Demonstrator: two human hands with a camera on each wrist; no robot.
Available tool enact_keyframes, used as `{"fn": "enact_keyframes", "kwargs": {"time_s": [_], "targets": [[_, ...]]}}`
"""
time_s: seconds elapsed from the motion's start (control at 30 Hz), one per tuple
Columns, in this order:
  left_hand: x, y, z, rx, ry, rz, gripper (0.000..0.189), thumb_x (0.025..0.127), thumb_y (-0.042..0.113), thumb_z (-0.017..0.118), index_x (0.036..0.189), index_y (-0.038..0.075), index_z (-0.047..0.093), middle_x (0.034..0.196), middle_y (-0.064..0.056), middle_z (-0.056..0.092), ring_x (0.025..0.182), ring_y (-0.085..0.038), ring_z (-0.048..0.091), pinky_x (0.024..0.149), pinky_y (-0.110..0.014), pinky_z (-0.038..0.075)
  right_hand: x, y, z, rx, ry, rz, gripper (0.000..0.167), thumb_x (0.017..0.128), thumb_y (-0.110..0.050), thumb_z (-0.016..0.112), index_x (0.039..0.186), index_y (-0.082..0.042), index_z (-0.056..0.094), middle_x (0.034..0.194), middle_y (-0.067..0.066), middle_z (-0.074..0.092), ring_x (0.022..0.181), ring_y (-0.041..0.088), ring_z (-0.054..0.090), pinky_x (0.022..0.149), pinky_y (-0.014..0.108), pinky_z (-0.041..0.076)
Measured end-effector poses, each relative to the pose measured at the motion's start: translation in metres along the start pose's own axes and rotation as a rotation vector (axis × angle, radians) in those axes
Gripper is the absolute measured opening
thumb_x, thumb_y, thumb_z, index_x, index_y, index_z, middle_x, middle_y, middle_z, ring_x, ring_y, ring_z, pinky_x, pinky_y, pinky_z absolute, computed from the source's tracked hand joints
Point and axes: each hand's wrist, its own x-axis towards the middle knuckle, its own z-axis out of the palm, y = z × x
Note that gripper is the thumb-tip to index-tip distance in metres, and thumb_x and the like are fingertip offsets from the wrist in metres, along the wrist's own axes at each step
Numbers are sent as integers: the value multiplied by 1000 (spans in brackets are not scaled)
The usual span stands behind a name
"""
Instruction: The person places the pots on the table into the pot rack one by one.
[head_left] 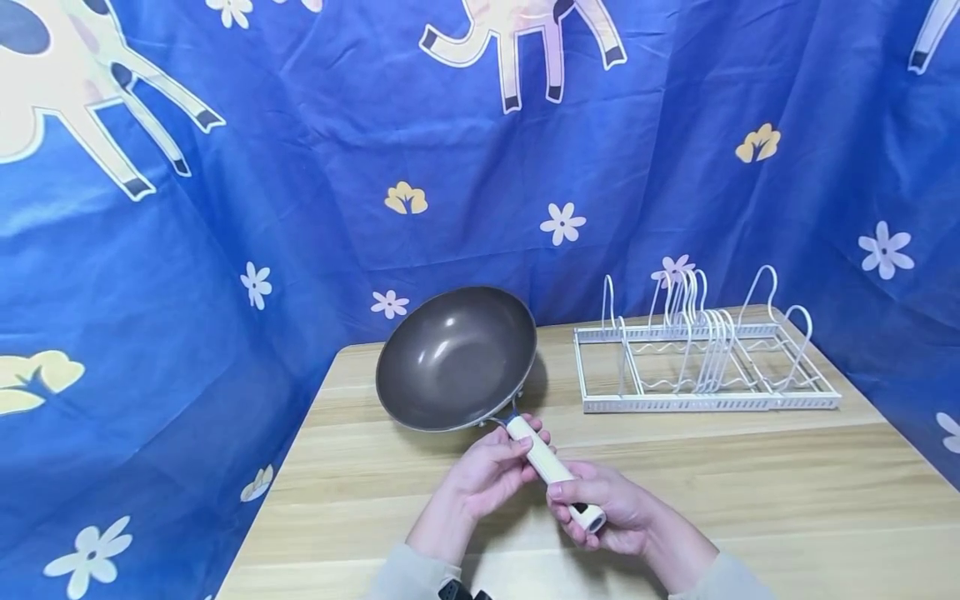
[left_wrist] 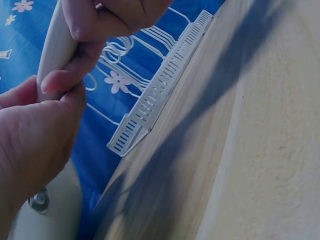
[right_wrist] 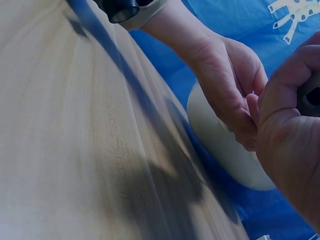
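A dark-lined wok [head_left: 457, 358] with a pale outside [right_wrist: 225, 145] is held up over the wooden table, its inside tilted toward the head camera. Its cream handle [head_left: 546, 460] slants down to the right. My left hand [head_left: 491, 471] grips the handle close to the pan, thumb lying on top. Farther down, my right hand [head_left: 607, 507] holds the handle near its end, where a dark hole shows. In the left wrist view the left hand [left_wrist: 42, 135] and right hand [left_wrist: 112, 20] both wrap the handle [left_wrist: 56, 47]. The right wrist view shows the right hand [right_wrist: 295, 135] around the handle's end.
A white wire pan rack [head_left: 705, 367] with several upright loops stands at the table's back right. The wooden table [head_left: 750, 483] extends beneath both hands. Behind it hangs a blue curtain [head_left: 465, 167] printed with flowers and cows.
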Motion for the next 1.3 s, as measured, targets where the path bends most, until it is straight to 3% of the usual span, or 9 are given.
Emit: {"fn": "enact_keyframes", "kwargs": {"time_s": [0.13, 0.33, 0.53, 0.67, 0.83, 1.07, 1.3], "targets": [[0, -1, 3, -5, -60, 23, 32, 108, -4, 43, 133, 16, 41, 122, 2, 62, 112, -14, 67, 105, -27, 60, -6, 0, 5, -1, 31, 9, 52, 110, -17, 57, 154, -2, 33, 89, -9, 69, 65, -3, 70, 54, 10, 57], [2, 2, 8, -3, -111, 36, 35, 108, -7, 38, 132, 18, 44, 121, 4, 64, 115, -13, 68, 107, -28, 60, -12, -2, 10, 9, -35, -49, 59, 112, -11, 49, 159, 4, 18, 93, -9, 69, 69, -3, 72, 57, 11, 59], [4, 2, 13, 56, -145, 50, 35, 107, -5, 44, 133, 19, 45, 122, 3, 64, 116, -14, 68, 100, -23, 59, -19, -6, 17, -19, -58, -69, 55, 112, -9, 48, 159, 2, 22, 92, -10, 68, 70, -3, 73, 57, 11, 59], [4, -1, 18, 75, -184, 51, 34, 106, -1, 53, 133, 19, 48, 121, 2, 67, 117, -13, 69, 90, -19, 58, -26, -4, 24, -34, -26, -83, 46, 111, -7, 49, 154, -3, 32, 89, -10, 68, 67, -3, 72, 54, 12, 58], [6, -3, 25, 57, -272, 61, 35, 107, -1, 53, 133, 21, 46, 123, 4, 65, 117, -12, 66, 74, -13, 54, -35, 0, 32, -43, 16, -103, 44, 111, -7, 50, 153, -8, 36, 87, -9, 67, 65, -2, 72, 52, 12, 57], [11, 4, 37, 70, -382, 110, 38, 108, 0, 53, 135, 23, 41, 127, 8, 60, 119, -15, 64, 75, -14, 53, -43, -6, 41, -140, 69, -138, 53, 110, -7, 54, 157, -4, 31, 86, -7, 64, 63, 1, 70, 47, 12, 52], [19, 11, 53, 111, -413, 119, 40, 106, 0, 54, 136, 22, 39, 125, 8, 59, 117, -15, 65, 79, -15, 54, -52, -14, 50, -229, 115, -165, 65, 108, -5, 57, 161, 4, 20, 93, -3, 62, 62, 2, 70, 47, 13, 51]]}}
